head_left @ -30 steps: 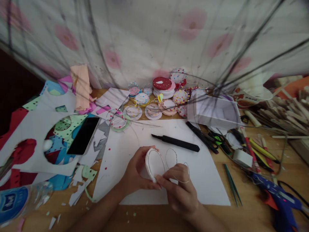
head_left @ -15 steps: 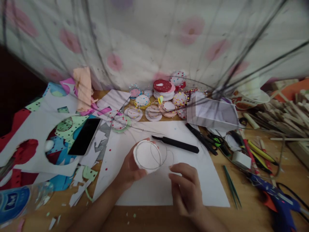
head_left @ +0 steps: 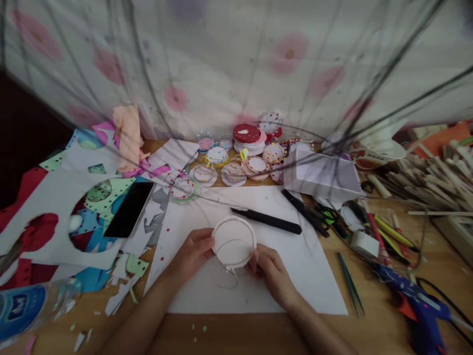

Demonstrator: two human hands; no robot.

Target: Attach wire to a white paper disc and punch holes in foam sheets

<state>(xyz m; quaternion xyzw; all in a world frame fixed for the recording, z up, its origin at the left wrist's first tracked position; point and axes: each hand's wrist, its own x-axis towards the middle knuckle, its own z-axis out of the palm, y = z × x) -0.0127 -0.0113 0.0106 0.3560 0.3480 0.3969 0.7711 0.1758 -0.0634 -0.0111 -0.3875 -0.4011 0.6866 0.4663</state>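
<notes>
Between my two hands is a round white paper disc with a raised rim and a thin wire or thread curling over its face and below it. My left hand pinches its left edge, thumb and fingers closed on the rim. At the lower right edge, my right hand grips the rim too, its fingertips partly hidden. Beneath lies a large white paper sheet. A black craft knife rests on the sheet just beyond the disc.
Behind stand several small decorated paper cups and saucers and a white open box. To the left are paper scraps, a phone and a plastic bottle. Right: green tweezers, a blue glue gun and wooden sticks.
The disc has turned and moved slightly right and down. My right hand, apart from it before, now holds its right edge. My left grip has shifted to the left rim.
</notes>
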